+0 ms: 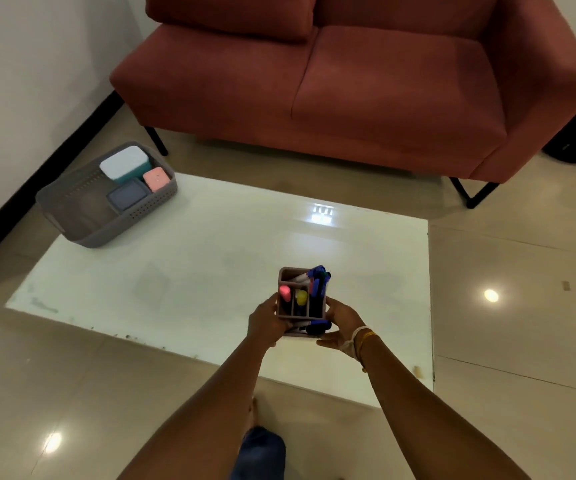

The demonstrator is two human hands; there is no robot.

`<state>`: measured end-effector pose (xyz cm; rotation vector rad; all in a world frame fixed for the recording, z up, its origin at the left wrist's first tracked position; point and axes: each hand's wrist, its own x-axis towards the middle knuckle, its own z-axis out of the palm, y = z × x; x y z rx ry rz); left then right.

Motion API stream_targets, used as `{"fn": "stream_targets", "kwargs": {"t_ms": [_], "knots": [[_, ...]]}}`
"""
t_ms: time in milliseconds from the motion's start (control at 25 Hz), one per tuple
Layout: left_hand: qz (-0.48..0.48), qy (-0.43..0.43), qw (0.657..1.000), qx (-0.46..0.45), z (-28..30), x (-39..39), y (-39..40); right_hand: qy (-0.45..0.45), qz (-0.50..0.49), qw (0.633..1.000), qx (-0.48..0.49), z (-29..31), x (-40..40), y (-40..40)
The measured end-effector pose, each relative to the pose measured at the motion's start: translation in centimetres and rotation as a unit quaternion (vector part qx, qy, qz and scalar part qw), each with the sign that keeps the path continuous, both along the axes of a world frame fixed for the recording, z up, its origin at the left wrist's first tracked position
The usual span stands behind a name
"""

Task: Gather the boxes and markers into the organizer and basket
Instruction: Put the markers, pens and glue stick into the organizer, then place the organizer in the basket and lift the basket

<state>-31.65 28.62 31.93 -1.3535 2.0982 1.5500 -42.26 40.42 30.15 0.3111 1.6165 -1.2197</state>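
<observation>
**Organizer held in both hands above the desk**

Nearest the lens: a knee in blue denim [262,452] and a bare foot [254,412] on the tiled floor [72,393], between the two forearms. Reaching forward from there, left hand [265,323] and right hand [341,326], each with fingers curled round one side of the mauve organizer [300,304]. Grip of both hands closed on it, thumbs up along its walls; contact between its base and the desk [210,271] impossible to judge. String and yellow bands [359,341] round the right wrist.

Inside the organizer, just beyond the grip: a pink-capped marker [285,293] in the left front slot, a yellow-capped marker [301,298] in the middle one, and a cluster of blue and dark markers [318,278] leaning out of the far right corner. Another blue marker [316,326] lying crosswise along the near wall, between the fingertips.

Far to the left of the grip and well beyond it, at the desk's far corner: a grey slotted basket [82,223] holding a white-lidded teal box [124,164], a small pink box [156,179] and a grey-blue box [128,198], all packed into its far end.

Straight beyond the grip, past the desk: a red sofa [383,98] on black legs.
</observation>
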Motion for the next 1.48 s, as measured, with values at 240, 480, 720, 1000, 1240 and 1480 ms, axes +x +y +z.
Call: {"fn": "stream_targets", "kwargs": {"t_ms": [240, 480, 720, 1000, 1240, 1480], "knots": [[0.204, 0.091, 0.975, -0.021, 4.8, 3.7, -7.1, 0.016, 0.057, 0.998, -0.014, 7.3, 2.0, -9.0], [0.244, 0.092, 0.964, -0.043, 10.3, 6.9, -16.8, 0.004, 0.110, 0.993, -0.037, 13.5, 3.9, -18.5], [0.314, 0.100, 0.943, -0.038, 15.9, 8.4, -24.9, 0.035, 0.191, 0.980, -0.039, 17.7, 4.7, -28.6], [0.448, 0.076, 0.891, 0.003, 18.0, 11.2, -34.9, 0.035, 0.264, 0.963, -0.033, 20.7, 6.6, -40.3], [0.472, 0.070, 0.879, 0.024, 14.8, 14.3, -45.6, 0.065, 0.293, 0.954, -0.019, 19.1, 9.9, -52.4], [0.396, 0.089, 0.911, 0.074, 10.7, 15.1, -54.1, 0.172, 0.317, 0.932, 0.023, 13.6, 10.7, -61.4]]}}
